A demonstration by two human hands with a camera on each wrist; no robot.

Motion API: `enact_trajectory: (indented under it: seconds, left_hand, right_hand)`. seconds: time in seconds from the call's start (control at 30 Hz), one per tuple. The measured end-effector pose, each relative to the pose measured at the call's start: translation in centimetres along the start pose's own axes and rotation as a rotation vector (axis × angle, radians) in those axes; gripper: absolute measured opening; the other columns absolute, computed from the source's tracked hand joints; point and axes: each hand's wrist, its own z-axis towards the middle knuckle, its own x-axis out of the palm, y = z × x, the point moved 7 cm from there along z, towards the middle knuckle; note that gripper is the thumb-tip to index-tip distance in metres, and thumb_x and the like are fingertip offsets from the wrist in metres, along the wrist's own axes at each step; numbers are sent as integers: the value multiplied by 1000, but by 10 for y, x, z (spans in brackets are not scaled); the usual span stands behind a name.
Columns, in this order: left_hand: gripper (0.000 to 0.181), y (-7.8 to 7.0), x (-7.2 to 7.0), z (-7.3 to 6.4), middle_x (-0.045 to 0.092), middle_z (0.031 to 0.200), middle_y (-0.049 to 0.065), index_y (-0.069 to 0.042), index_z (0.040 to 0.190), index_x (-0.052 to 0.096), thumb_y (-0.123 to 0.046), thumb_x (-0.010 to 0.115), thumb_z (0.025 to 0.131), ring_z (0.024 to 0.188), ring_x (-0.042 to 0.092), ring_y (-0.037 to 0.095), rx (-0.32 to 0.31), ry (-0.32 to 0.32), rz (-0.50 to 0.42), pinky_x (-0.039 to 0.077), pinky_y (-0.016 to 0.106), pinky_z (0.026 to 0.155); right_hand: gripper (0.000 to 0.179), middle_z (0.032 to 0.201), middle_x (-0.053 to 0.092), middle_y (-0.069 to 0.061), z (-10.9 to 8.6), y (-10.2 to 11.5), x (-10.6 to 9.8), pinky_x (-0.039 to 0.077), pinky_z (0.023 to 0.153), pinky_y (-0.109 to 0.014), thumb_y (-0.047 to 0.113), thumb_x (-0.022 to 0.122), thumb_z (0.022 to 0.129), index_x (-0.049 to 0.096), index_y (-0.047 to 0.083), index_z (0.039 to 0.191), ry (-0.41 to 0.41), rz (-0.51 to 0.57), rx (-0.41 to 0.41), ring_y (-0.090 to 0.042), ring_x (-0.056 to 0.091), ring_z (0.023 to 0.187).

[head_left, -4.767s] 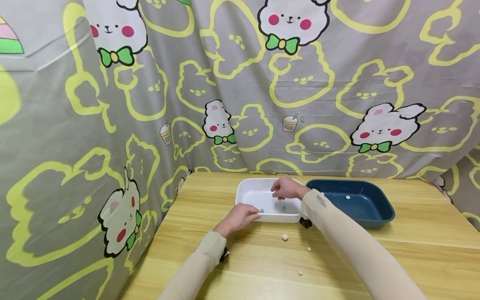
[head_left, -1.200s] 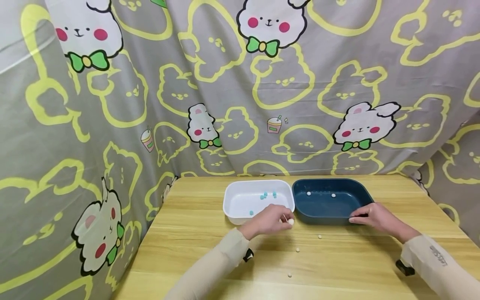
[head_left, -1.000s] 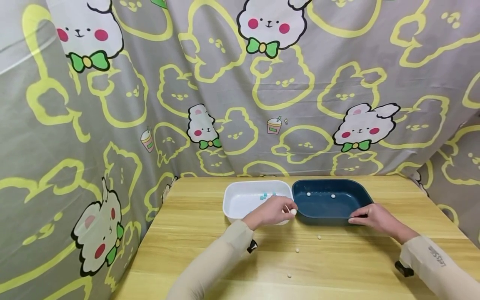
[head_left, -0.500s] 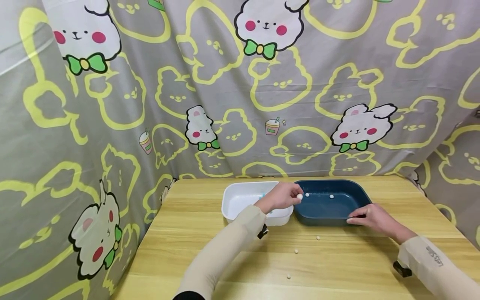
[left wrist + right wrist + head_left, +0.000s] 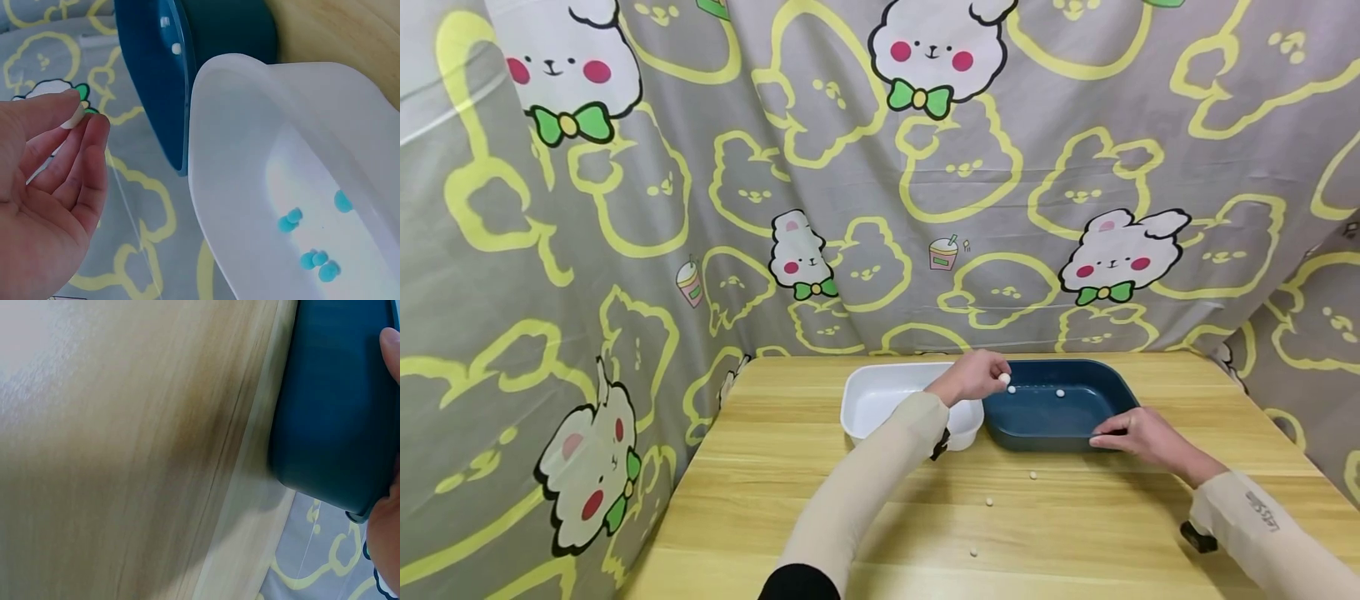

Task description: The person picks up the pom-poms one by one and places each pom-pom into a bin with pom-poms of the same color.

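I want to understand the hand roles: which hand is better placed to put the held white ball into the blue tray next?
The left hand seems better placed: it already pinches the white ball near the blue tray, whereas the right hand holds that tray's edge.

White tray [image 5: 880,396] partly hidden behind left hand [image 5: 973,377] and sleeve [image 5: 876,479], one teal ball [image 5: 342,201] partly behind the tray's rim, held ball [image 5: 74,119] partly covered by thumb [image 5: 53,111] and fingers [image 5: 95,156], right hand [image 5: 1144,437] and blue tray [image 5: 337,400] cut off by the right wrist view's edge, lettering [image 5: 1260,511] on right sleeve [image 5: 1281,542] unclear
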Motion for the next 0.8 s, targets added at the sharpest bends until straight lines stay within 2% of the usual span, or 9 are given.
enact_trajectory:
  seconds: [0.13, 0.37, 0.5, 0.8]
  left_hand:
    - [13, 2, 2, 6, 67, 92, -6, -14, 103, 68, -17, 65, 91, 83, 58, 4, -37, -6, 10, 44, 16, 71]
    - [9, 9, 7, 15, 64, 89, -6, -14, 98, 69, -16, 67, 89, 81, 56, 6, -108, -6, -45, 45, 18, 69]
    - [9, 15, 10, 19, 64, 89, -6, -14, 97, 69, -16, 69, 88, 81, 56, 7, -145, -9, -43, 45, 18, 69]
    - [11, 28, 18, 23, 63, 87, -5, -12, 97, 70, -16, 70, 87, 78, 56, 8, -200, 2, -77, 45, 19, 66]
  right_hand:
    - [2, 77, 69, 12, 0, 1, 0, 49, 58, -20, 18, 77, 79, 76, 18, 81, 0, 4, -5, 2, 60, 71]
    - [2, 77, 69, 12, 1, 0, 0, 50, 59, -21, 19, 76, 80, 76, 18, 81, 9, 7, 14, 1, 60, 71]
    - [3, 78, 69, 11, 3, 2, -1, 50, 59, -22, 20, 76, 80, 76, 17, 81, 11, 9, 13, 0, 61, 71]
    - [4, 78, 69, 11, 1, 2, -1, 50, 60, -21, 20, 75, 81, 76, 16, 83, 17, 18, 19, 0, 61, 72]
